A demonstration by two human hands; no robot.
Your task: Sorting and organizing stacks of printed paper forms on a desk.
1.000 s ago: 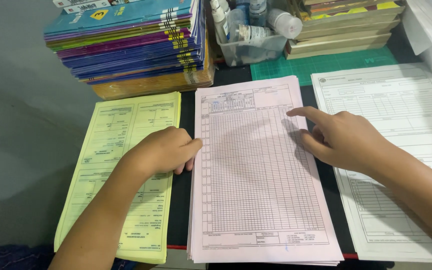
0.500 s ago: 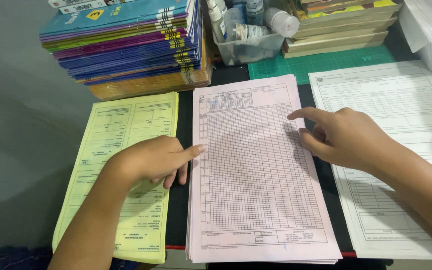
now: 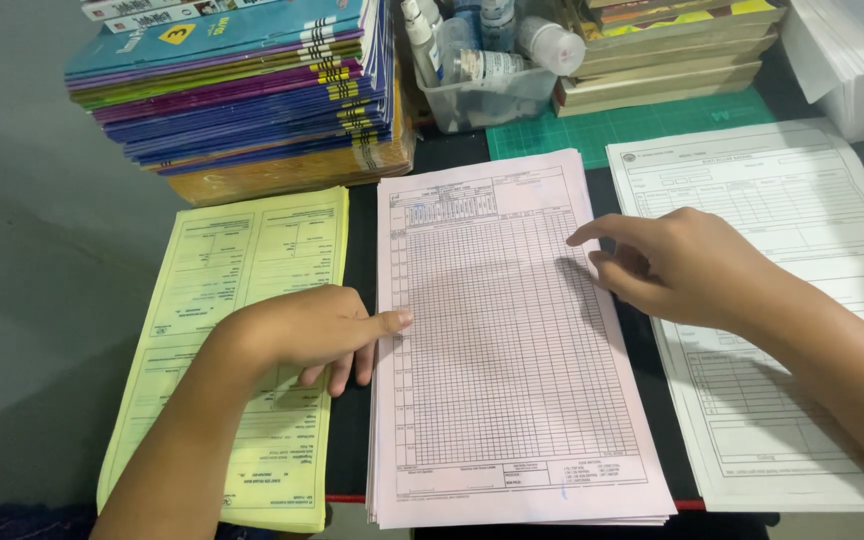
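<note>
A stack of pink gridded forms (image 3: pixel 502 380) lies in the middle of the dark table. My left hand (image 3: pixel 302 330) rests at the stack's left edge, its forefinger tip on the top pink sheet, the other fingers curled over the gap beside the yellow forms (image 3: pixel 242 260). My right hand (image 3: pixel 677 265) sits at the stack's right edge, forefinger stretched onto the top pink sheet, the remaining fingers bent. Neither hand holds anything. A stack of white forms (image 3: pixel 782 210) lies under my right wrist and forearm.
A tall pile of coloured booklets (image 3: pixel 242 90) stands at the back left. Behind the pink forms are a clear tub of small bottles (image 3: pixel 482 60), a green cutting mat (image 3: pixel 632 125), thick books (image 3: pixel 672 50) and white paper (image 3: pixel 842 60) at the back right.
My left hand has slid down and left along the pink stack's edge, and its forefinger has stretched out onto the sheet. My right hand has barely moved. The view has shifted slightly.
</note>
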